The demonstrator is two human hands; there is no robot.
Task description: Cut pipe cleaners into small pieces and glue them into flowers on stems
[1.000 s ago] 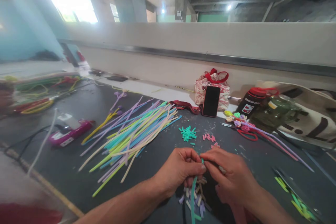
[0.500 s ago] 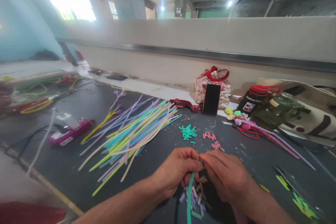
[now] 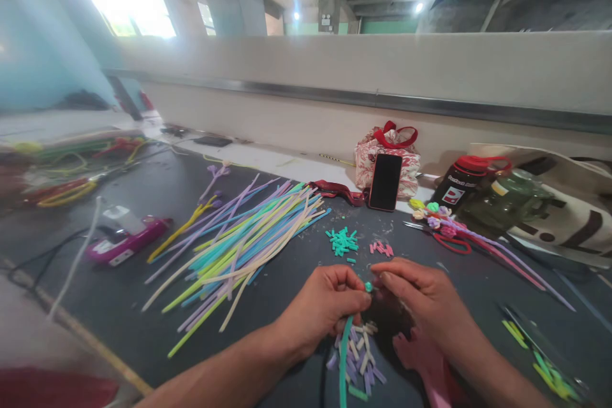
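Note:
A green pipe cleaner (image 3: 343,357) is pinched between the thumb and fingers of my left hand (image 3: 329,298). Its long end hangs down towards me, and a small curled green tip (image 3: 368,287) shows above my thumb. Just right of that tip, my right hand (image 3: 423,290) has its fingers stretched out and slightly apart, with nothing visible in them. Short lilac and cream pipe cleaner pieces (image 3: 366,357) lie below my hands. Beyond my hands are a heap of short green pieces (image 3: 342,241) and some short pink pieces (image 3: 381,248).
Long pastel pipe cleaners (image 3: 243,242) spread out at left, near a purple power strip (image 3: 129,242). A phone (image 3: 385,182) leans on a patterned bag (image 3: 363,159). To the right are pipe cleaner flowers (image 3: 435,217), a bottle (image 3: 456,185), scissors (image 3: 540,338) and a pink object (image 3: 425,357).
My right hand has moved slightly right, off the pipe cleaner's tip, uncovering the small green curl. My left hand keeps its pinch in nearly the same place.

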